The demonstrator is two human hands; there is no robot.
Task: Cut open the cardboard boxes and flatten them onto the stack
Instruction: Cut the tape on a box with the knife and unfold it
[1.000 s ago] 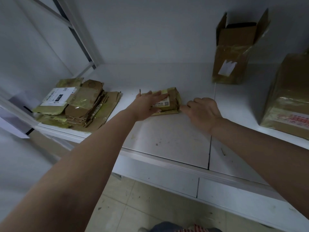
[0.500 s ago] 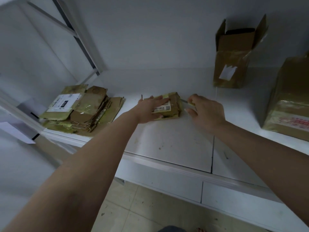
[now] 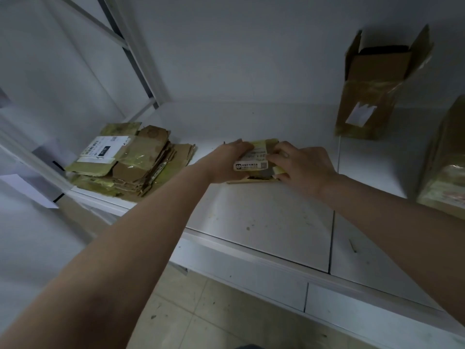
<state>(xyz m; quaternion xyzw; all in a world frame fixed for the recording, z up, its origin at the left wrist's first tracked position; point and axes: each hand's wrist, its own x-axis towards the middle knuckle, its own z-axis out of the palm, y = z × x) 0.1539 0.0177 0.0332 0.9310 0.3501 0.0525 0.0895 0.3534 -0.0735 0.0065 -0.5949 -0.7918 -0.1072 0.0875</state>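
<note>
Small box gripped at both ends, left hand and right hand curled round it, on the table. Stack lies well left of the box. Risk: taped flaps may spring back, leaving it half-flattened.

White shelf: stack of flattened cardboard on its left end, by the upright post. Small taped box on the shelf at centre, right of the stack and apart from it, between the left hand and right hand. Open-topped box upright at right rear, near the wall. Large taped box at the far right edge, in front of the open one.
</note>
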